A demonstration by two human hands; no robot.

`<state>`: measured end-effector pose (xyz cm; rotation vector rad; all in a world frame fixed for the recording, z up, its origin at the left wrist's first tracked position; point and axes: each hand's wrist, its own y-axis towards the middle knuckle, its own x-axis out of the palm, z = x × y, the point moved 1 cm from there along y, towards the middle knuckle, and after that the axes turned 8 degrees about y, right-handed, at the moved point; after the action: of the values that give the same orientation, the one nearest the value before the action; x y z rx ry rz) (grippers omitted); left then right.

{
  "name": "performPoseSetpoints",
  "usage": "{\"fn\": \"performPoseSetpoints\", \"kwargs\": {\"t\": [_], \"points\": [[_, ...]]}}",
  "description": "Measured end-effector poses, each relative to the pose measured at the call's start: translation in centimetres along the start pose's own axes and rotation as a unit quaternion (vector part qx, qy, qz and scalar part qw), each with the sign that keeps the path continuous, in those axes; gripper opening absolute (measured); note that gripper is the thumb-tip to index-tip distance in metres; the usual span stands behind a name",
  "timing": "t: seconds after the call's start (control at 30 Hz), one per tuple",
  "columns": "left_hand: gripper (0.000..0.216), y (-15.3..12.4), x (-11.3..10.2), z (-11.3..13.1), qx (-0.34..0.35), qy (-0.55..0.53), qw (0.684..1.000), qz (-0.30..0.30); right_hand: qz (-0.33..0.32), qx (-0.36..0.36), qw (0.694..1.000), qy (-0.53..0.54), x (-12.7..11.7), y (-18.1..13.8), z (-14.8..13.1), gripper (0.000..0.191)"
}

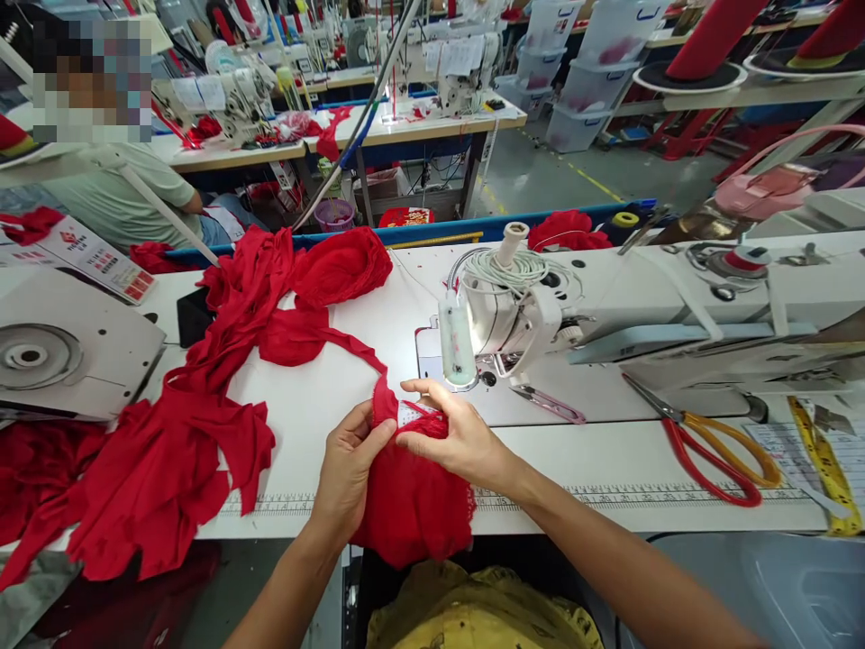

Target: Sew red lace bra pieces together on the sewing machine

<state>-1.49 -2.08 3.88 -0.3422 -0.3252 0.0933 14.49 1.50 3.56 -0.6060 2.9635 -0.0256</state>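
Note:
A piece of red fabric (419,505) with a lace-like edge hangs over the table's front edge, held up between both hands. My left hand (351,460) pinches its upper left part, thumb on top. My right hand (459,433) grips the upper right, thumb and fingers around the cloth, and a white dotted patch shows between the hands. From the held piece, a red strip (355,347) runs up left to a pile of red fabric (250,297). Just beyond my right hand stands the sewing machine's (514,306) needle end.
Pink-handled thread snips (550,406) lie beside the machine. Farther right are scissors (709,446) with red and orange handles and a yellow tape measure (821,464). More red cloth (168,478) covers the left side. Another person (128,194) sits beyond the table at upper left.

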Motion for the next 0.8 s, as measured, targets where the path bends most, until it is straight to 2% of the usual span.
{"fn": "performPoseSetpoints", "kwargs": {"t": [0.3,0.8], "points": [[0.043,-0.2,0.3,0.1,-0.068,-0.042,0.996,0.032,-0.005,-0.014,1.000,0.016,0.2,0.1,0.7,0.048],[0.044,-0.2,-0.1,-0.2,-0.098,-0.069,0.993,0.001,-0.022,-0.036,0.999,0.029,0.1,0.1,1.2,0.043]]}}
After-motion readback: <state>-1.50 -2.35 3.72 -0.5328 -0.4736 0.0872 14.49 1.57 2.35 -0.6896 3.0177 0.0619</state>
